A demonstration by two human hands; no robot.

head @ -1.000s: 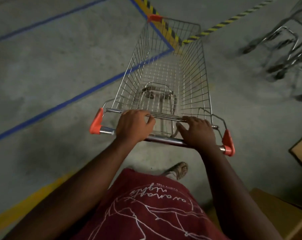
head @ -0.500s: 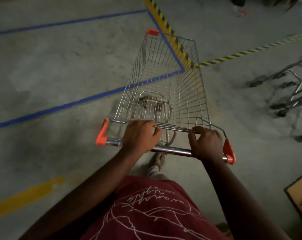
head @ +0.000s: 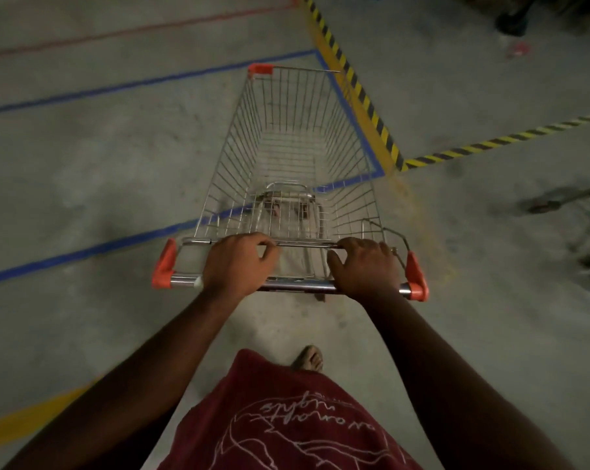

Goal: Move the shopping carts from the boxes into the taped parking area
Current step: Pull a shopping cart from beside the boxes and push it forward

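On the concrete floor (head: 83, 171), a wire shopping cart (head: 297, 157) stands ahead of the person, its basket holding nothing; only the undercarriage shows through the mesh. Orange plastic caps mark the handle ends and the far left corner of the basket. The cart straddles a line of blue tape (head: 93, 247): the front of the basket lies beyond the line, within the blue-outlined area, while the handle bar (head: 300, 284) lies on the near side. Black-and-yellow striped tape (head: 354, 86) runs just beside the right edge of that outline. The left hand (head: 237, 266) grips the handle bar left of centre, fingers curled over it toward the basket rim. The right hand (head: 366, 269) grips the bar near its right end, likewise closed around it. Both forearms extend forward and converge slightly on the bar. A dark red shirt (head: 293, 422) and one sandalled foot (head: 308, 357) appear below. At the right edge, blurred frames of other carts (head: 578, 212) are visible.
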